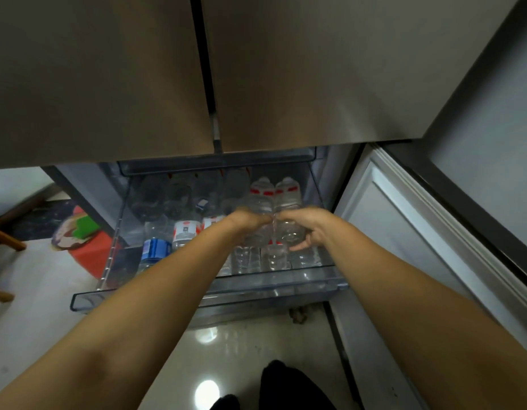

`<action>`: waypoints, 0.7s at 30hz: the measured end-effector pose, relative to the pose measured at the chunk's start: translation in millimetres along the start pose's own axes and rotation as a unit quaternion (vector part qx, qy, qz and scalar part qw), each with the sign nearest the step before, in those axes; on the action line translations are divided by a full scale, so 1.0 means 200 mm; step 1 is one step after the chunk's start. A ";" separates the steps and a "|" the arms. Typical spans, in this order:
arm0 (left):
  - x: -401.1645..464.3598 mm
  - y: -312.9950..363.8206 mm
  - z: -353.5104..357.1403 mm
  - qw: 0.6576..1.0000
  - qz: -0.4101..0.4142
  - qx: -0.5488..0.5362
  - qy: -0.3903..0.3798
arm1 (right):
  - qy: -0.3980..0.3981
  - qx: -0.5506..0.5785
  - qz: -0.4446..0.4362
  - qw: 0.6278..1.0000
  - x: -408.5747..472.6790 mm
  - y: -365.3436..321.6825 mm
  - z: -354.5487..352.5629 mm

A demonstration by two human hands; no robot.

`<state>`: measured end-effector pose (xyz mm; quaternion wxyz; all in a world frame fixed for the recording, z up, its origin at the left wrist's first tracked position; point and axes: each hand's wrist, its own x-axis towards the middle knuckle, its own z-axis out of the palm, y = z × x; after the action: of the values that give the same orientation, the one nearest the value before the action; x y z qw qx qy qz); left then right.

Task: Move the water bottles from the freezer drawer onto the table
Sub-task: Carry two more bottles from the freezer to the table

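The clear freezer drawer is pulled out below the fridge doors and holds several clear water bottles, most with red and white labels. My left hand grips one red-labelled bottle at the right of the drawer. Beside it, my right hand grips a second red-labelled bottle. The two bottles touch side by side, raised a little above the ones lying under them. A blue-labelled bottle lies at the drawer's front left.
Two closed steel fridge doors hang over the drawer. The open lower freezer door stands to the right. A red stool with coloured items sits left on the glossy floor, near wooden chair legs.
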<state>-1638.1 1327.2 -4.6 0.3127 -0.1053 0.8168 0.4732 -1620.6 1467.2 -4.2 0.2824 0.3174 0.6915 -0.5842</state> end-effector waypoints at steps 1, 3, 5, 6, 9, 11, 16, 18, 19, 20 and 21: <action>-0.03 -0.02 -0.02 0.999 0.007 0.033 -0.009 | -0.007 -0.032 0.011 0.999 -0.02 0.03 0.01; -0.07 -0.07 -0.04 0.996 0.015 0.090 -0.021 | -0.010 -0.101 0.017 0.995 -0.05 0.09 0.04; -0.10 -0.12 -0.06 0.989 0.009 0.140 -0.045 | -0.005 -0.160 -0.014 0.987 -0.06 0.14 0.04; -0.11 -0.14 -0.06 0.983 0.007 0.169 -0.065 | -0.007 -0.190 -0.033 0.981 -0.06 0.16 0.04; -0.12 -0.18 -0.07 0.965 -0.005 0.234 -0.118 | -0.037 -0.276 -0.053 0.959 -0.06 0.17 0.04; -0.11 -0.18 -0.08 0.962 -0.012 0.245 -0.120 | -0.047 -0.273 -0.053 0.959 -0.07 0.16 0.02; 0.00 -0.10 -0.03 0.997 -0.002 0.073 -0.026 | 0.053 -0.127 -0.031 0.990 0.00 0.14 -0.01; 0.06 -0.10 0.02 0.999 0.000 0.048 0.015 | 0.073 -0.097 -0.042 0.992 0.04 0.14 0.02; 0.08 -0.10 0.04 0.998 -0.001 0.053 0.035 | 0.078 -0.080 -0.049 0.993 0.06 0.13 0.03; 0.09 -0.11 0.06 0.997 -0.003 0.063 0.054 | 0.079 -0.064 -0.054 0.993 0.08 0.13 0.04; 0.11 -0.12 0.07 0.995 0.000 0.071 0.067 | 0.074 -0.049 -0.057 0.994 0.10 0.13 0.05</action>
<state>-1638.3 1327.9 -40.0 0.2639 -0.1146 0.8677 0.4053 -1612.8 1462.1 -36.8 0.2119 0.3054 0.7554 -0.5397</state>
